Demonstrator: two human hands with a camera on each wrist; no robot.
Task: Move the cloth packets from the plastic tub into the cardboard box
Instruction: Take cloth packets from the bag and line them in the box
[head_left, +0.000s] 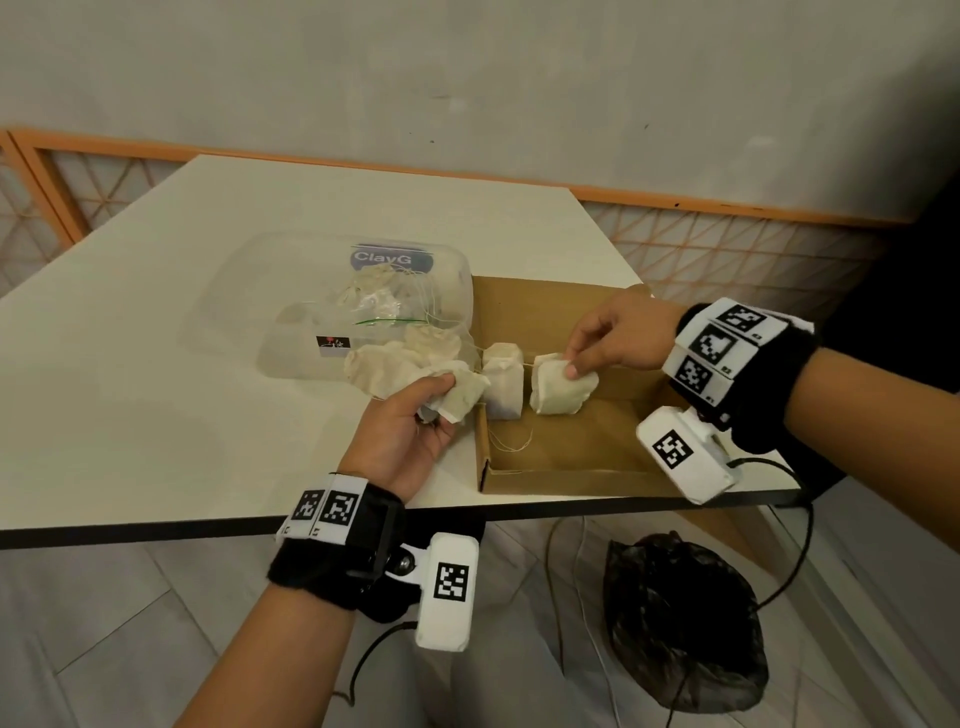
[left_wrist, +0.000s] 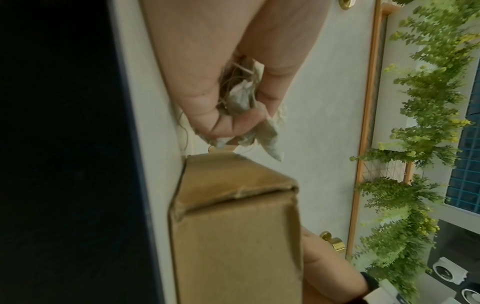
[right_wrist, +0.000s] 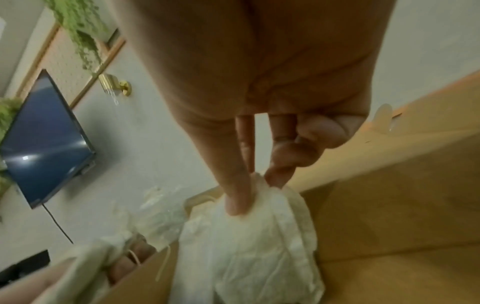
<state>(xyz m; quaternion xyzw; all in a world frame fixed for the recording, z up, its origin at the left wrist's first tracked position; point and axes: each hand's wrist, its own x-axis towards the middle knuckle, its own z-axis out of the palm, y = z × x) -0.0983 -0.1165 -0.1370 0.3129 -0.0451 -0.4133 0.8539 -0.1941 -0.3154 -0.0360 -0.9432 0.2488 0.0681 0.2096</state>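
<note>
A clear plastic tub (head_left: 291, 291) lies on the white table (head_left: 156, 364), with several cream cloth packets (head_left: 384, 296) inside and at its mouth. An open cardboard box (head_left: 571, 457) sits right of it. My left hand (head_left: 415, 421) grips a bunch of packets (head_left: 410, 371) by the box's left wall; in the left wrist view its fingers (left_wrist: 233, 123) curl round the crumpled cloth (left_wrist: 244, 96). My right hand (head_left: 608, 343) pinches one packet (head_left: 558, 392) over the box, thumb and fingertips (right_wrist: 239, 197) on its top edge (right_wrist: 259, 236). Another packet (head_left: 503, 382) hangs between, tied by strings.
The table's front edge (head_left: 519, 512) runs just below the box. A black plastic bag (head_left: 680, 623) lies on the tiled floor beneath, with cables beside it. An orange-framed lattice screen (head_left: 727, 249) stands behind the table against the wall.
</note>
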